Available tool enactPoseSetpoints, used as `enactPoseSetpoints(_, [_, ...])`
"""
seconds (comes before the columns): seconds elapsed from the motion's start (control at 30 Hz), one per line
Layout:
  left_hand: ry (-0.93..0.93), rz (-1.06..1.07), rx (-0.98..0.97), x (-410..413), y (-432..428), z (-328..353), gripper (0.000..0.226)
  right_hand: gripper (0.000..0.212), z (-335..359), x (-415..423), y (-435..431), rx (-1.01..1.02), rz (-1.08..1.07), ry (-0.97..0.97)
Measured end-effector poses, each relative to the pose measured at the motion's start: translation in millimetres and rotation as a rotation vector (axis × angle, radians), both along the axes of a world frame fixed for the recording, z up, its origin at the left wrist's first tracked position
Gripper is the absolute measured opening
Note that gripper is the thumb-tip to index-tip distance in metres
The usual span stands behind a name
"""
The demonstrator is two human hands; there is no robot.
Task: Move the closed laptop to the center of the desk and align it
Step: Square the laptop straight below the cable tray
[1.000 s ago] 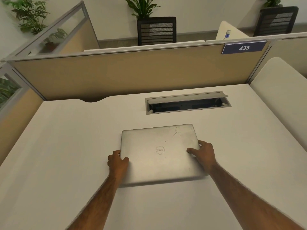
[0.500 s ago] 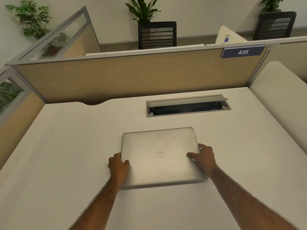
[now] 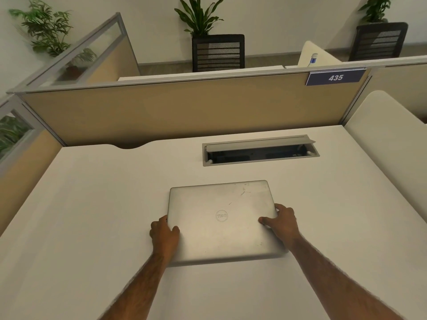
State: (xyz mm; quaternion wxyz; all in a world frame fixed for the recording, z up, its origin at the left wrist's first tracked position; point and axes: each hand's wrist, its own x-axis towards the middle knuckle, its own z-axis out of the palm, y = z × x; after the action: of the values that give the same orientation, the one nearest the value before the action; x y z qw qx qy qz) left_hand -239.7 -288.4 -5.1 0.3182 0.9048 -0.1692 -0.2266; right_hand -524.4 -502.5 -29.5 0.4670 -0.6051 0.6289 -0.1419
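Observation:
A closed silver laptop (image 3: 221, 218) lies flat on the white desk (image 3: 92, 215), near the middle, its edges roughly square with the desk. My left hand (image 3: 164, 235) grips its left edge, thumb on the lid. On the right edge sits my right hand (image 3: 283, 221), thumb on top and fingers curled around the side. A round logo shows on the lid, with scratches near the far right corner.
An open cable tray (image 3: 260, 151) is set into the desk just beyond the laptop. A tan partition (image 3: 173, 112) with a blue sign reading 435 (image 3: 335, 77) closes the far side. Another partition (image 3: 20, 162) borders the left and a white panel (image 3: 388, 139) the right.
The laptop sits a little lower and slightly right in the view, as does the whole scene, so the camera tilted. Both hands keep the same hold.

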Motion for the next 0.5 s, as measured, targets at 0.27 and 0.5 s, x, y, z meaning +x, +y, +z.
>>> enactPoseSetpoints(0.27, [-0.003,0.021,-0.029,-2,0,-2,0.054,0.095,16,10,10,-0.010,-0.010,0.041])
enactPoseSetpoints(0.5, [-0.061,-0.032,-0.025,-8,6,-2,0.051,0.090,21,6,17,-0.069,0.020,0.057])
